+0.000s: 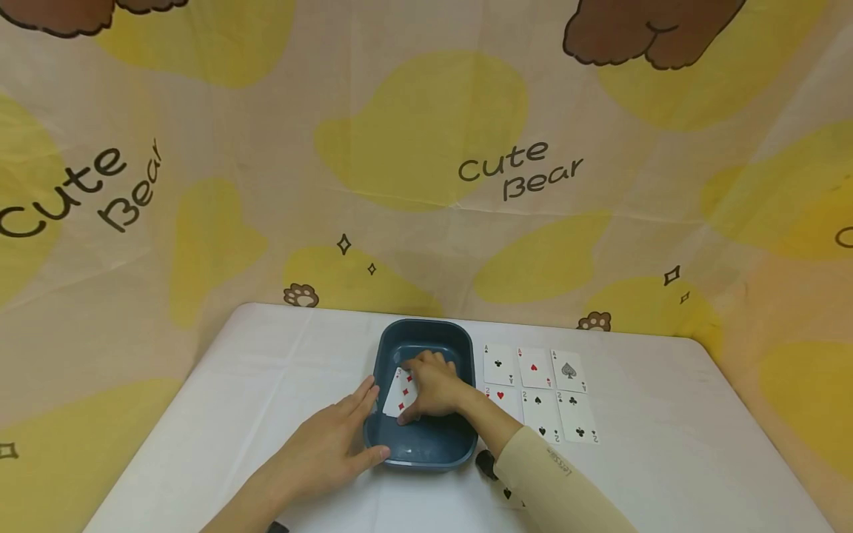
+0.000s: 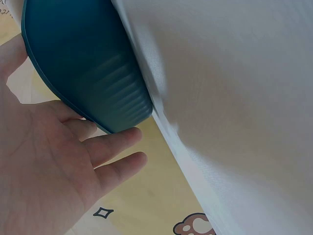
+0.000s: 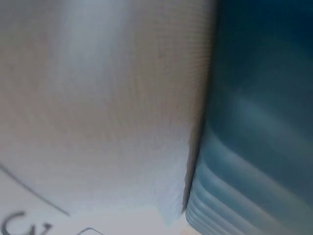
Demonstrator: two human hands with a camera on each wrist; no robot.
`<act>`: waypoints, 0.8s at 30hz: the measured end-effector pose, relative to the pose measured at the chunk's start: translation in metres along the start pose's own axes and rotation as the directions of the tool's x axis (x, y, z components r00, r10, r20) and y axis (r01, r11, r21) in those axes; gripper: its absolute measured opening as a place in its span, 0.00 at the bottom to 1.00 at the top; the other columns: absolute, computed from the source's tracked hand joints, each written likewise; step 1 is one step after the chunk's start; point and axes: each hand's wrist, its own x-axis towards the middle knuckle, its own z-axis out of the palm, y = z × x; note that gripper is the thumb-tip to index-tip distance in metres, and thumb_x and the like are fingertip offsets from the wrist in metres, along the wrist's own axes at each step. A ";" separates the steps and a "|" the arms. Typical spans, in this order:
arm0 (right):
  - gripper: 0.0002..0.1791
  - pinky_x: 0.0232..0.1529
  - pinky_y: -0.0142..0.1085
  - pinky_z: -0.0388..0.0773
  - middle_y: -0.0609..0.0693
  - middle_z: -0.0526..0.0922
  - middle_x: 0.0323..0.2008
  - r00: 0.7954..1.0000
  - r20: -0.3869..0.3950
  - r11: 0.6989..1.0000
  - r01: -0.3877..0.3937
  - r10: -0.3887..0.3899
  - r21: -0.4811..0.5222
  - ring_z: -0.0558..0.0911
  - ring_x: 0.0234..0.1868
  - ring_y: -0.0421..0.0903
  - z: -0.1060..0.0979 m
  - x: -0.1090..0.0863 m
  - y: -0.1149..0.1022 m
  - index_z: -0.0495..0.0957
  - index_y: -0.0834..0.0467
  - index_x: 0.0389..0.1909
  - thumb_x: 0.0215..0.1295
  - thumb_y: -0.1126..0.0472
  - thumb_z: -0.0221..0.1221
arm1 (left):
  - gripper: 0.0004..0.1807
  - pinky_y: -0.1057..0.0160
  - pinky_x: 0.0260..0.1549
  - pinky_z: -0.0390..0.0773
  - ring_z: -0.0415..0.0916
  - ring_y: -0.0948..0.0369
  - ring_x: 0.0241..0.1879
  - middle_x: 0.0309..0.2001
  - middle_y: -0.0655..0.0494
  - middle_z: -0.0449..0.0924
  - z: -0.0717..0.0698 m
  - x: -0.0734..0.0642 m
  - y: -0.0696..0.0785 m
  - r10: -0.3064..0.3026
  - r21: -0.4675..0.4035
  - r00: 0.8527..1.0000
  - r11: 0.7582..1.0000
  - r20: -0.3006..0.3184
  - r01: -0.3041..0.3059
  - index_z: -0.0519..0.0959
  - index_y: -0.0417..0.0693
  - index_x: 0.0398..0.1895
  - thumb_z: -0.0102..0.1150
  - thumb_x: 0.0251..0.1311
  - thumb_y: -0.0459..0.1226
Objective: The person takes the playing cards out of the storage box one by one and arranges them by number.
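Note:
A dark blue plastic basin (image 1: 426, 453) stands on the white table, with red diamond playing cards (image 1: 400, 400) inside it. Reaching into it, my right hand (image 1: 433, 383) has its fingers at the cards' far edge and its thumb at the near edge, gripping them; its palm hides their right part. Along the basin's left side lies my left hand (image 1: 326, 444), fingers extended, thumb near the front corner. In the left wrist view the left hand's fingers (image 2: 117, 147) touch the basin's outer wall (image 2: 98, 83). The right wrist view shows only the basin's side (image 3: 254, 147) and the table.
Right of the basin, three aces lie in a row: clubs (image 1: 498, 364), hearts (image 1: 534, 368) and spades (image 1: 569, 371). Below them are the twos of hearts (image 1: 501, 397), spades (image 1: 538, 416) and clubs (image 1: 578, 419). My right sleeve (image 1: 560, 481) partly covers another card (image 1: 509, 497).

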 end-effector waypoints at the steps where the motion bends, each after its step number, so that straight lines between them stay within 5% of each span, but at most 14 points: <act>1: 0.52 0.59 0.51 0.70 0.56 0.76 0.63 1.000 0.002 1.000 0.002 -0.002 -0.002 0.71 0.60 0.52 0.000 0.000 0.000 0.76 0.58 0.70 0.43 0.44 0.84 | 0.52 0.39 0.66 0.72 0.67 0.43 0.73 0.83 0.48 0.53 0.000 0.000 0.000 -0.003 -0.003 1.000 1.000 0.003 0.003 0.59 0.39 0.82 0.61 0.67 0.64; 24: 0.47 0.51 0.42 0.69 0.55 0.77 0.62 0.999 -0.020 0.999 0.049 -0.049 -0.004 0.71 0.56 0.49 0.002 -0.002 -0.003 0.78 0.57 0.68 0.46 0.46 0.83 | 0.52 0.39 0.66 0.72 0.67 0.43 0.73 0.83 0.49 0.53 -0.001 0.000 0.000 -0.015 -0.006 1.000 1.000 0.005 0.015 0.60 0.40 0.82 0.61 0.66 0.65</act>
